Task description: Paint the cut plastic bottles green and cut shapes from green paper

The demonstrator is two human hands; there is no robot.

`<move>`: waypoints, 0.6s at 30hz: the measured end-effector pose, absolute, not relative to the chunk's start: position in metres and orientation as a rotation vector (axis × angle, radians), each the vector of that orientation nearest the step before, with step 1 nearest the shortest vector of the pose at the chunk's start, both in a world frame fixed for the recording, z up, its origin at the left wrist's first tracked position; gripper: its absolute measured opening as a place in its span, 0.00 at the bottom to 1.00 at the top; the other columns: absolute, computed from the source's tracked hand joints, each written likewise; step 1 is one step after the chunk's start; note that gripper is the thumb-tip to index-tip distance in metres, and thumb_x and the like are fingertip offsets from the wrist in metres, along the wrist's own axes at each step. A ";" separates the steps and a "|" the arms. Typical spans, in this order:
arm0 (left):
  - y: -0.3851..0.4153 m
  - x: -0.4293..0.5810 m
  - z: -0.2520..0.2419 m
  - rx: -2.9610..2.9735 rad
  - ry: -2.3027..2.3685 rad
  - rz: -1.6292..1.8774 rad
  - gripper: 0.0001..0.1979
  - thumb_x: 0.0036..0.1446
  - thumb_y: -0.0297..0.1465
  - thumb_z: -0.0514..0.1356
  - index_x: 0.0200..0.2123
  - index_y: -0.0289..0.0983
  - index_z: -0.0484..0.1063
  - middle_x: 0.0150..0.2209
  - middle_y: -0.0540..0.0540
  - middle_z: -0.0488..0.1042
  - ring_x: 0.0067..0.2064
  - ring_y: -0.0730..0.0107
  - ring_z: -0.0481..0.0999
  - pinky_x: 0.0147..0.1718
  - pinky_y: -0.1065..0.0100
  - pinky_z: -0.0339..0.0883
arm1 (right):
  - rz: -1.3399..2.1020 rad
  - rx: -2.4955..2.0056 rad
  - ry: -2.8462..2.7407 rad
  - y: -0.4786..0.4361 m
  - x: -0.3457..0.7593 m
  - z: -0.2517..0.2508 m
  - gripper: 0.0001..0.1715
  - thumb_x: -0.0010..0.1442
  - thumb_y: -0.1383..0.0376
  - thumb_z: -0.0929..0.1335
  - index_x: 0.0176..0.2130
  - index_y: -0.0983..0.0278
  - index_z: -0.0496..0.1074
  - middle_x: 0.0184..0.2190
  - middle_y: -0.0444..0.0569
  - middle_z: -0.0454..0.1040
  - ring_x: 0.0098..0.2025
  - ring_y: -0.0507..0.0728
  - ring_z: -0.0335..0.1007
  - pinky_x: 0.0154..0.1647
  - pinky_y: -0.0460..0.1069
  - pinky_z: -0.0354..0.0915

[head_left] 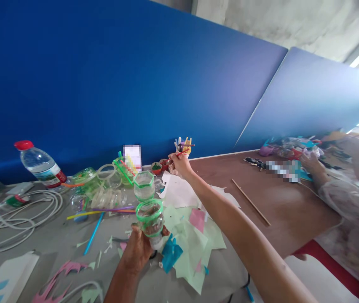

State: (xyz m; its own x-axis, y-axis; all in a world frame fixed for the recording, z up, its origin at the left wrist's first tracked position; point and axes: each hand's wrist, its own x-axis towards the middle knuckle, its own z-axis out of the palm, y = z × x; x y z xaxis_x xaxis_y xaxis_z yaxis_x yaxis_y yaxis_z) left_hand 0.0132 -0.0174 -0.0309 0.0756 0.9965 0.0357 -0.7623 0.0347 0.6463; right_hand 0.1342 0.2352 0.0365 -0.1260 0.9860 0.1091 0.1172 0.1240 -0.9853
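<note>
My left hand (138, 248) is closed around the lower part of a clear plastic bottle craft (149, 225), an upright piece with green-trimmed rims. Behind it stands a clear cup (144, 191) with a green hexagonal rim. My right hand (179, 164) reaches far forward, its fingers closed on a thin red stick (184, 151); its exact kind is too small to tell. Right there, a small cup of tools (182, 145) holds yellow scissors-like handles and pens, partly hidden by the hand. Two small red pots (156, 169) sit just left of it.
Green paper sheets (188, 235) and pink scraps lie in front. Leftward are a water bottle (42, 164), a coiled white cable (24, 214) and colored straws (94, 233). A wooden stick (250, 202) lies to the right, where another person's hands (315, 166) work. A blue partition (135, 84) stands behind.
</note>
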 end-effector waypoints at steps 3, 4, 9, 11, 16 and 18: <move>-0.017 0.013 -0.028 0.569 0.488 1.439 0.32 0.42 0.57 0.62 0.41 0.38 0.77 0.35 0.41 0.77 0.32 0.61 0.74 0.40 0.55 0.68 | 1.088 -1.125 -1.436 0.238 0.138 0.041 0.12 0.61 0.60 0.63 0.33 0.65 0.70 0.16 0.40 0.68 0.15 0.48 0.60 0.16 0.42 0.56; -0.016 0.013 -0.027 0.568 0.485 1.435 0.32 0.41 0.57 0.62 0.40 0.38 0.77 0.35 0.41 0.77 0.32 0.61 0.74 0.40 0.55 0.68 | 1.077 -1.118 -1.443 0.237 0.139 0.041 0.13 0.61 0.60 0.63 0.32 0.65 0.70 0.17 0.41 0.68 0.15 0.48 0.61 0.16 0.42 0.56; -0.016 0.014 -0.028 0.567 0.483 1.443 0.31 0.41 0.57 0.62 0.39 0.38 0.78 0.36 0.42 0.77 0.31 0.64 0.73 0.40 0.56 0.68 | 1.085 -1.078 -1.534 0.230 0.142 0.035 0.12 0.60 0.59 0.64 0.32 0.64 0.71 0.18 0.42 0.69 0.17 0.49 0.61 0.18 0.43 0.59; -0.016 0.014 -0.029 0.584 0.486 1.441 0.32 0.43 0.58 0.61 0.40 0.37 0.77 0.36 0.42 0.77 0.31 0.64 0.73 0.40 0.56 0.68 | 1.089 -1.047 -1.586 0.225 0.144 0.034 0.10 0.59 0.61 0.65 0.32 0.64 0.73 0.19 0.42 0.70 0.18 0.49 0.62 0.20 0.44 0.61; -0.018 0.015 -0.029 0.577 0.492 1.432 0.33 0.45 0.57 0.60 0.45 0.38 0.76 0.37 0.41 0.77 0.32 0.64 0.73 0.41 0.56 0.67 | 1.070 -0.953 -1.680 0.209 0.148 0.036 0.06 0.52 0.68 0.67 0.28 0.63 0.75 0.26 0.44 0.74 0.28 0.51 0.68 0.32 0.45 0.65; -0.018 0.016 -0.027 0.570 0.497 1.419 0.34 0.44 0.57 0.61 0.46 0.39 0.76 0.37 0.41 0.77 0.32 0.63 0.73 0.40 0.57 0.67 | 1.076 -0.933 -1.676 0.204 0.149 0.038 0.05 0.50 0.69 0.68 0.28 0.62 0.76 0.26 0.43 0.74 0.29 0.51 0.68 0.33 0.45 0.64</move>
